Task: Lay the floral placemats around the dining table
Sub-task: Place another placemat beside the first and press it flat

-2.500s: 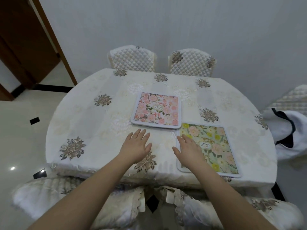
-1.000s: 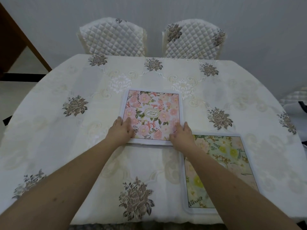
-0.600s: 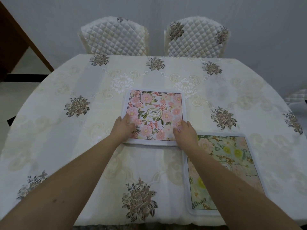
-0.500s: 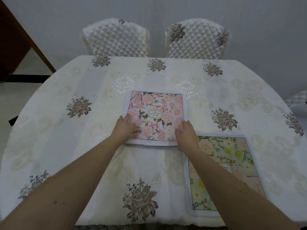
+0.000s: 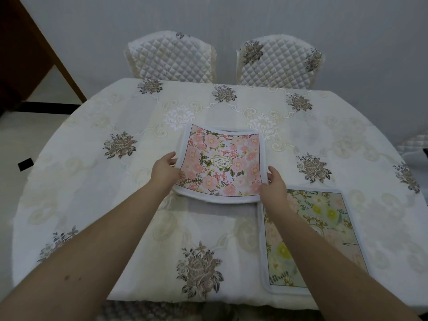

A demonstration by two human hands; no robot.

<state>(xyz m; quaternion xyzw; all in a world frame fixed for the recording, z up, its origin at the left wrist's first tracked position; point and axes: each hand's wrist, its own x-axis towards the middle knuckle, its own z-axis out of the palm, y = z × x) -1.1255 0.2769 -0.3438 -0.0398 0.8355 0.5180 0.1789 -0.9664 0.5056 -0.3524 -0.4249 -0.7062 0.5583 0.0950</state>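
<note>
Near the middle of the dining table (image 5: 92,181), a pink floral placemat (image 5: 221,165) is held by both side edges, its near edge raised off the cream flowered tablecloth (image 5: 196,239) and its surface bowed. On its left edge the left hand (image 5: 165,170) grips with thumb on top and fingers curled beneath; on its right edge the right hand (image 5: 273,186) does the same. To the right, at the near edge, a yellow floral placemat (image 5: 324,228) lies flat, and two quilted chairs (image 5: 171,59) stand at the far side.
</note>
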